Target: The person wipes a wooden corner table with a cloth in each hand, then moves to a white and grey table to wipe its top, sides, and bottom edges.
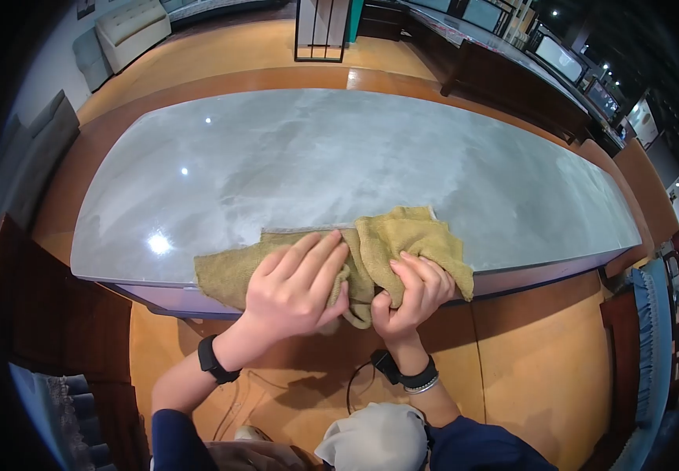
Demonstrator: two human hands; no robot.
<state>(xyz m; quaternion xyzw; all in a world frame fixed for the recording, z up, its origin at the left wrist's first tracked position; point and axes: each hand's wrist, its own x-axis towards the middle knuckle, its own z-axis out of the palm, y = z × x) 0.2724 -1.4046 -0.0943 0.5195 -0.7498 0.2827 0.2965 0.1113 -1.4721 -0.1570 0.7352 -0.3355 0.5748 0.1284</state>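
An olive-yellow cloth [229, 275] lies crumpled and partly folded over the near edge of a grey, glossy marble-look tabletop [316, 149]. My left hand [296, 282] rests on the cloth's middle with its fingers straight and side by side; a fold of cloth sits between thumb and forefinger. To its right, my right hand [414, 290] grips another part of the same cloth, fingers curled over it and thumb beneath. Some of the cloth hangs below the edge between the hands. Both wrists wear black bands.
Dark wooden chairs with blue covers [646, 345] stand at the right, and a dark wooden piece [49, 306] is on the left. Beyond the table are a cream sofa [133, 33] and a long dark wooden bed frame or cabinet [512, 90]. A thin cable hangs near my right wrist.
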